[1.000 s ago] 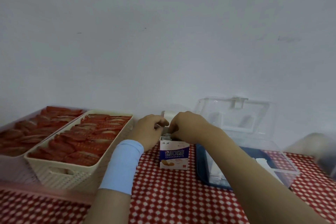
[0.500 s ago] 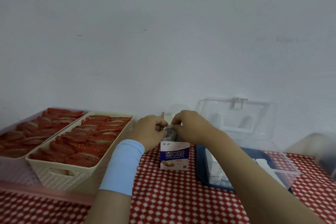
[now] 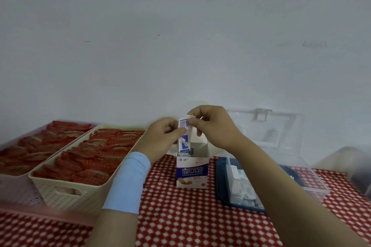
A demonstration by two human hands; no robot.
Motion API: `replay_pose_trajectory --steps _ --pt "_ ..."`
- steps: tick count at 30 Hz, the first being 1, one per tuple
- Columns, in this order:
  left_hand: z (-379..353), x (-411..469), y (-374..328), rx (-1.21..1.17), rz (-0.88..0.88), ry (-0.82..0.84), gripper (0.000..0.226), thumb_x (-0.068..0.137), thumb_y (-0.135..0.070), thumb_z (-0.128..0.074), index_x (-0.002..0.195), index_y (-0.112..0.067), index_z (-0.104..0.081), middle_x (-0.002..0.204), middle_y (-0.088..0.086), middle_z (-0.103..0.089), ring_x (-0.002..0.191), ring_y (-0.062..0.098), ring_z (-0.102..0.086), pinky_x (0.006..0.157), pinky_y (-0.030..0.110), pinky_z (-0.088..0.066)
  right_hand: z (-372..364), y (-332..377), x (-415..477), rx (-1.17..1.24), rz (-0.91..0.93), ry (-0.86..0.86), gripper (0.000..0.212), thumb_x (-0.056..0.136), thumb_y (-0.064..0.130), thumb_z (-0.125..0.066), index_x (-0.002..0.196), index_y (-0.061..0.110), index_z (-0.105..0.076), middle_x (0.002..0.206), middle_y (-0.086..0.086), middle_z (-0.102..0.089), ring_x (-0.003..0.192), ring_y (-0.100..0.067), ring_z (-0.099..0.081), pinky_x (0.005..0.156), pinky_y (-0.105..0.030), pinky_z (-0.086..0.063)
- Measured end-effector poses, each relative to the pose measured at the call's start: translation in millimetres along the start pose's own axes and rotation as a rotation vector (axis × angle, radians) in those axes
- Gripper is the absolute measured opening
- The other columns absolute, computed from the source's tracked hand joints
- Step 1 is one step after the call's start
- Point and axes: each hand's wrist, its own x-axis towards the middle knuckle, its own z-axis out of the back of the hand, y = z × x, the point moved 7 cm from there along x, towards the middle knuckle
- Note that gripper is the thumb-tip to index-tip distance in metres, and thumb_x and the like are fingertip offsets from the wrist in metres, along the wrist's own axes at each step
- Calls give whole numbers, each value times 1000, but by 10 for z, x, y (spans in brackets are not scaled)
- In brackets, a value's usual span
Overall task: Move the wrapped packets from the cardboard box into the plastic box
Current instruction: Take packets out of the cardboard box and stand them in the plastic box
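Wrapped packet (image 3: pixel 183 135): thin printed wrapper, white and blue, slight sheen
Cardboard box (image 3: pixel 191 173): matt printed card, plain pale inside
Plastic box (image 3: pixel 220 184): clear glossy hard plastic lid and walls; smooth opaque dark blue base
Tablecloth (image 3: pixel 190 218): red-and-white checked cloth, matt
Basket (image 3: pixel 66 193): cream plastic, matt, finely perforated walls
Wristband (image 3: pixel 128 182): pale blue, smooth, matt

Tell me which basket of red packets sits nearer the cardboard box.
The cream basket, the right-hand one; the pink basket lies beyond it, further left.
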Motion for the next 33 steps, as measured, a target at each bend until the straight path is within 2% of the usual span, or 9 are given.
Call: replay_pose_trajectory --steps 3,7,12,16,19,25,28,30,33 --pt "-113 -75 -51 -442 82 193 25 93 -13 -58 113 0 -66 103 18 -74 95 28 -70 82 38 -59 -46 72 -33 213 -34 38 9 95 5 -64 94 5 -72 69 -1 -66 51 -6 -55 50 -15 -43" --pt "-125 -145 -87 -712 105 219 34 81 -19 -59 110 -3 -66 96 13 -75 84 23 -74 72 35 -62 -91 102 -40 296 -61 43 12 95 4 -62 102 1 -72 67 2 -67 50 -1 -53 48 -13 -41" --pt "-6 -110 65 -702 125 124 30 78 -20 -62 101 0 -66 83 6 -74 70 14 -71 64 27 -60 -153 8 -44 284 -156 40 22 98 14 -61 118 9 -69 89 -1 -72 53 -8 -55 47 -13 -42" --pt "109 -69 180 -696 152 23 32 82 -17 -65 103 7 -65 83 12 -71 70 18 -71 66 28 -60 -238 -270 14 -412 -153 132 14 93 23 -65 94 22 -78 89 9 -74 76 -6 -66 73 -29 -57" --pt "105 -66 205 -665 173 -1 41 79 -20 -68 107 10 -64 86 16 -72 78 22 -73 70 30 -61 -385 -430 -25 -637 -218 302 17 92 38 -66 90 28 -79 83 9 -73 77 -11 -67 71 -33 -60" --pt "79 -68 232 -565 190 -6 37 89 -14 -67 111 16 -60 89 19 -74 83 26 -73 71 31 -61 -490 -403 -37 -768 -191 406 19 92 46 -64 96 35 -79 78 9 -67 71 -11 -61 57 -25 -45" --pt "91 -60 238 -553 191 -30 35 90 -13 -67 110 15 -61 91 16 -75 86 26 -75 72 31 -61 -504 -422 -13 -774 -187 397 36 94 49 -58 66 30 -68 65 9 -58 61 -11 -54 54 -26 -40" --pt "96 -65 225 -555 189 -47 29 90 -12 -67 107 12 -63 96 19 -74 84 25 -75 68 29 -60 -494 -434 -15 -720 -215 398 46 94 53 -56 58 27 -61 64 6 -58 59 -12 -53 56 -28 -41" --pt "106 -73 221 -552 181 -68 18 90 -11 -67 98 5 -65 98 19 -74 84 25 -75 67 28 -59 -513 -404 -33 -740 -188 466 22 94 47 -60 91 35 -78 74 13 -63 75 -11 -61 62 -26 -47"
